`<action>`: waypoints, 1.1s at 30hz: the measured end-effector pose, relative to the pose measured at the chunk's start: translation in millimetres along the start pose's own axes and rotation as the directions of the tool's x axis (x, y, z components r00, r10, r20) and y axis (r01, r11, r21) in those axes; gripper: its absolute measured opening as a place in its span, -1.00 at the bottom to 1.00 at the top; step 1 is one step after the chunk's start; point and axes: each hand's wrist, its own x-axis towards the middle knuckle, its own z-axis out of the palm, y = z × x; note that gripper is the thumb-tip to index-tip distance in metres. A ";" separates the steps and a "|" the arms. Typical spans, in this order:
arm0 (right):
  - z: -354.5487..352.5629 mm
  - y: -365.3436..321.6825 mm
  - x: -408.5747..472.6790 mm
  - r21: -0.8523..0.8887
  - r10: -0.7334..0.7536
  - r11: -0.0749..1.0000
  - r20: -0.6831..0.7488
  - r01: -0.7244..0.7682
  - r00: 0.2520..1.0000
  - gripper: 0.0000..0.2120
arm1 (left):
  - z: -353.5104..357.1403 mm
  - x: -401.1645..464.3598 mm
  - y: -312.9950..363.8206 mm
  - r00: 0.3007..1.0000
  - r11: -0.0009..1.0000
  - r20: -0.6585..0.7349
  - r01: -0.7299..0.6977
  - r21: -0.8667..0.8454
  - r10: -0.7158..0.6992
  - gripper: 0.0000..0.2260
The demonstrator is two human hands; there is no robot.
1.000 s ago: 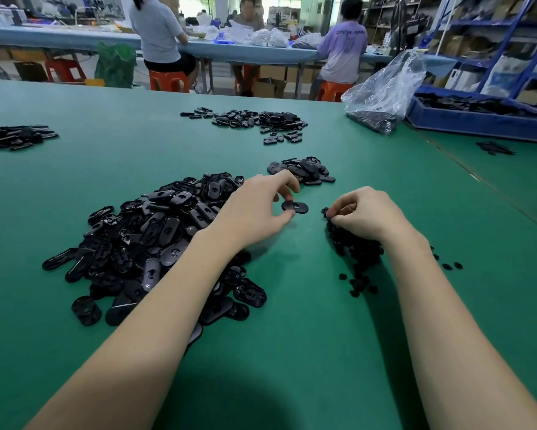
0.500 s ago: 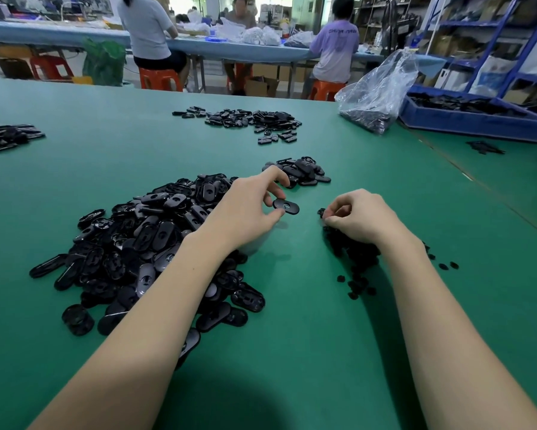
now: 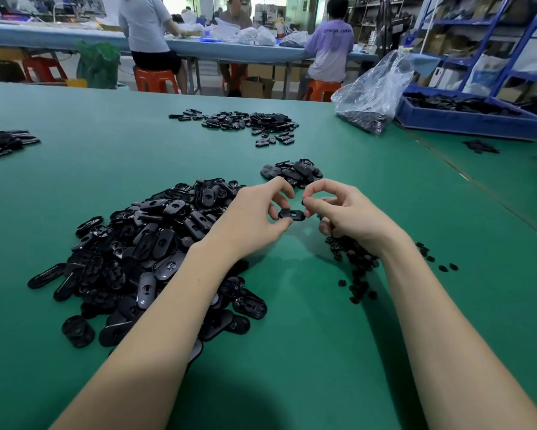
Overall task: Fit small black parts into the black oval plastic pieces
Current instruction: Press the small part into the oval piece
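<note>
My left hand [image 3: 254, 218] pinches a black oval plastic piece [image 3: 291, 214] between thumb and fingers, just above the green table. My right hand [image 3: 347, 215] is close on its right, thumb and forefinger pinching a small black part [image 3: 304, 202] right at the oval's right end. A large heap of oval pieces [image 3: 143, 252] lies under and left of my left forearm. A scatter of small black parts [image 3: 354, 262] lies under my right wrist. A small pile of oval pieces [image 3: 292, 172] sits just beyond both hands.
Further oval piles lie at the far centre [image 3: 245, 122] and far left [image 3: 3, 142]. A clear plastic bag of parts [image 3: 372, 94] and a blue bin [image 3: 465, 119] stand at the back right. People sit at a far bench [image 3: 74, 37].
My right hand has lifted off the small-parts pile and moved left to the oval piece. My left hand still holds the oval, now raised slightly toward the right hand.
</note>
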 end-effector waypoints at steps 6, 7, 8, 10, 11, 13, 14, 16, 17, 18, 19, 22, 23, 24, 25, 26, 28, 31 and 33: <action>2.7 0.1 2.6 -0.006 0.003 1.000 0.023 -0.003 1.000 -0.89 | 6.5 -1.2 0.3 0.998 0.987 -0.010 0.057 -0.153 -0.059 -0.73; 3.6 0.5 4.2 0.010 0.005 1.000 0.012 -0.005 1.000 -0.90 | 7.4 -1.7 0.4 0.997 0.980 -0.015 0.074 -0.182 -0.078 -0.73; 4.9 0.2 5.5 0.027 0.010 1.000 0.001 -0.010 1.000 -0.90 | 8.0 -1.9 0.7 0.995 0.974 -0.022 0.089 -0.207 -0.096 -0.74; 7.9 -0.4 7.9 0.047 0.019 0.999 -0.009 -0.019 1.000 -0.88 | 7.9 -2.6 1.4 0.992 0.962 -0.039 0.108 -0.249 -0.121 -0.74; 9.1 -0.8 9.3 0.052 0.020 0.998 -0.003 -0.020 1.000 -0.88 | 7.4 -2.8 0.9 0.990 0.955 -0.048 0.116 -0.272 -0.134 -0.74; 11.2 -2.2 10.8 0.062 0.018 0.998 0.007 -0.018 1.000 -0.88 | 5.3 -3.3 -1.0 0.984 0.937 -0.058 0.142 -0.320 -0.169 -0.75; 11.9 -3.2 11.2 0.064 0.016 0.998 0.008 -0.016 1.000 -0.87 | 4.0 -3.1 -1.7 0.980 0.924 -0.062 0.157 -0.348 -0.189 -0.74; 13.2 -3.4 11.5 0.068 0.023 0.997 0.002 -0.024 1.000 -0.81 | 3.3 -2.8 -2.5 0.970 0.890 -0.058 0.193 -0.413 -0.237 -0.72; 14.1 -3.1 12.1 0.077 0.029 0.997 -0.006 -0.028 1.000 -0.79 | 3.1 -2.6 -2.6 0.965 0.874 -0.054 0.208 -0.440 -0.257 -0.71; 15.0 -3.1 12.2 0.089 0.038 0.995 -0.017 -0.037 0.999 -0.77 | 3.0 -2.5 -2.5 0.961 0.860 -0.052 0.219 -0.461 -0.273 -0.70; 15.8 -1.8 13.1 0.095 0.049 0.994 -0.028 -0.046 0.998 -0.78 | 3.0 -2.7 -2.3 0.957 0.847 -0.052 0.227 -0.482 -0.286 -0.70; 19.1 -2.4 13.9 0.121 0.119 0.987 -0.073 -0.109 0.990 -0.90 | 2.2 -3.6 -1.3 0.950 0.810 -0.056 0.230 -0.539 -0.308 -0.67; 20.0 -1.8 14.5 0.128 0.146 0.983 -0.092 -0.133 0.985 -0.88 | 2.2 -4.0 -1.1 0.949 0.807 -0.060 0.229 -0.544 -0.309 -0.66; 21.0 -1.8 14.4 0.135 0.173 0.978 -0.114 -0.158 0.978 -0.81 | 2.3 -4.3 -1.0 0.949 0.809 -0.064 0.225 -0.544 -0.307 -0.66; 21.7 -1.0 14.5 0.137 0.195 0.975 -0.135 -0.177 0.971 -0.76 | 2.7 -4.5 -0.9 0.950 0.812 -0.068 0.221 -0.541 -0.304 -0.66; 22.4 -0.8 13.6 0.136 0.210 0.972 -0.152 -0.190 0.966 -0.74 | 3.1 -4.7 -0.7 0.951 0.815 -0.070 0.218 -0.537 -0.301 -0.66; 22.6 -0.1 12.6 0.136 0.221 0.970 -0.166 -0.199 0.961 -0.72 | 3.7 -4.5 0.0 0.954 0.820 -0.071 0.211 -0.532 -0.292 -0.66; 22.6 -1.0 12.8 0.157 0.220 0.968 -0.173 -0.194 0.960 -0.72 | 3.2 -4.2 1.5 0.958 0.829 -0.064 0.206 -0.520 -0.278 -0.66; 23.1 -1.9 13.4 0.174 0.235 0.963 -0.174 -0.205 0.956 -0.74 | 3.0 -3.7 2.5 0.960 0.837 -0.073 0.196 -0.511 -0.270 -0.67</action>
